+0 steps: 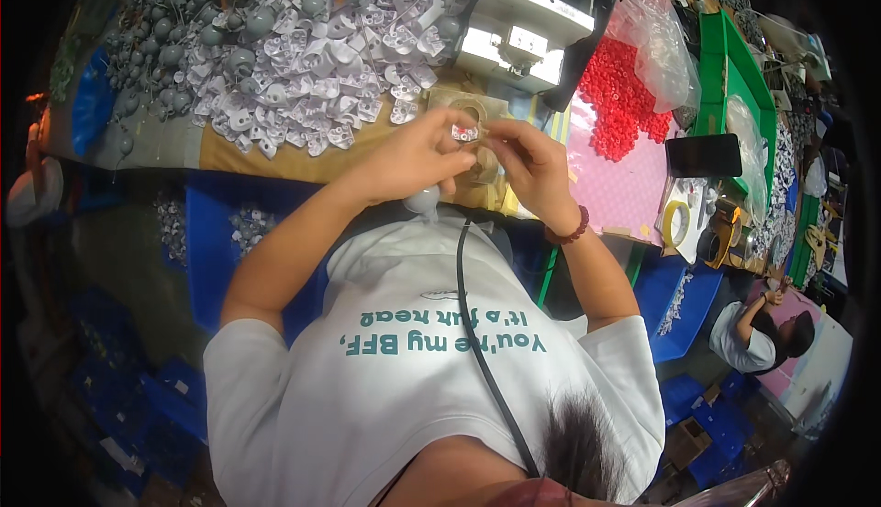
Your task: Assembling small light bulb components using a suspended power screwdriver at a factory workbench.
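Close to the table's near edge, both my hands meet in front of a white machine (528, 44). The fingers of my left hand (408, 158) are closed around a small white plastic part with red on it (465, 133). A grey ball (422, 202) hangs just below that hand; how it joins the part is hidden. My right hand (537, 163) pinches at the right side of the part, thumb and forefinger together. What lies between those fingertips is too small to make out. Behind the hands is a pale block (473, 103) on the tabletop.
A heap of white plastic parts (312, 76) fills the left of the table, with grey balls (165, 30) beyond. Red rings (619, 94) lie on a pink sheet (610, 177). Further right are a phone (703, 156), a tape roll (676, 222) and a green tray (720, 66). Another person (757, 333) works at right.
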A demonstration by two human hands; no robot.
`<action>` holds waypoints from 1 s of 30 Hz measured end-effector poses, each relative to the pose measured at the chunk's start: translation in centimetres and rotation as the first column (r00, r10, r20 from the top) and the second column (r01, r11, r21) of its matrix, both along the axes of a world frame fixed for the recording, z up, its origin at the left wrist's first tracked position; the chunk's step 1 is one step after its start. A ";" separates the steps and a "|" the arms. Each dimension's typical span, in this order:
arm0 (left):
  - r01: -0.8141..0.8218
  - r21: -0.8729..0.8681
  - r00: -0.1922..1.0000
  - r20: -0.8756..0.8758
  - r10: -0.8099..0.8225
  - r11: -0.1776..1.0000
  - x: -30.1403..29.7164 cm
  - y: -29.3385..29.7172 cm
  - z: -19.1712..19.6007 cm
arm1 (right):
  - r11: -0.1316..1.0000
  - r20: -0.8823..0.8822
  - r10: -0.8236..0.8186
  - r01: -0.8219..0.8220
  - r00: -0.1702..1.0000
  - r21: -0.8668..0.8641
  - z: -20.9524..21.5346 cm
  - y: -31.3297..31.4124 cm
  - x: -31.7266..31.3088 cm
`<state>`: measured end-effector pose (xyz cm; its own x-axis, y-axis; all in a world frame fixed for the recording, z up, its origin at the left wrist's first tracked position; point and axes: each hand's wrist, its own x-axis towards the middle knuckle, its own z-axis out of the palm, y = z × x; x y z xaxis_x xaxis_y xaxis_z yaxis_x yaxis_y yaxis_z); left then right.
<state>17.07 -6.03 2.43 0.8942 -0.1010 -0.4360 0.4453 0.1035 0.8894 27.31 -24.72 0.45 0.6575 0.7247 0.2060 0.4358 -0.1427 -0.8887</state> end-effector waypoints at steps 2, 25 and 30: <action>-0.088 -0.146 0.996 -0.041 0.083 0.985 -1.5 -0.6 -1.6 | 0.995 0.231 0.073 -0.055 0.970 -0.086 -0.7 -0.3 0.9; -0.380 0.661 0.839 0.541 -0.059 0.647 -3.0 -2.8 -5.9 | 0.945 0.580 0.242 -0.055 0.778 -0.321 -4.3 1.2 1.4; -0.326 0.679 0.856 0.507 -0.099 0.658 -2.8 -2.9 -5.8 | 0.891 0.597 0.343 -0.051 0.725 -0.450 -3.7 1.5 1.3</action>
